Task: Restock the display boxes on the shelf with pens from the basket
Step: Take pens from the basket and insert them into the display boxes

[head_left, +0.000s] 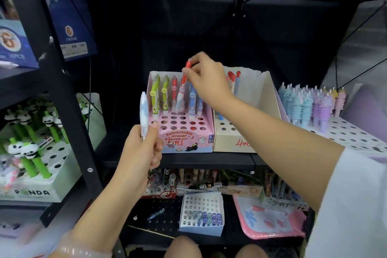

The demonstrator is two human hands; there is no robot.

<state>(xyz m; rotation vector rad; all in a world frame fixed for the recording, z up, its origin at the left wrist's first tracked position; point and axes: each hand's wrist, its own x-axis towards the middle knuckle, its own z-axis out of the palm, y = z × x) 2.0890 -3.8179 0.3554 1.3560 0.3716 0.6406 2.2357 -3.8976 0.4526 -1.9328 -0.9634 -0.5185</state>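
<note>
Rows of open holes are lying free across the front of the pink cardboard display box point(189, 142); upright green, red and blue pens point(165, 94) are crowding its back rows.

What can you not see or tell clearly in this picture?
- Basket: nowhere in the head view.
- Tip of the red pen: hidden among pens in the pink box.
- Lower end of the blue pen: inside the left hand.
- Right hand hides the pens behind it.
</note>
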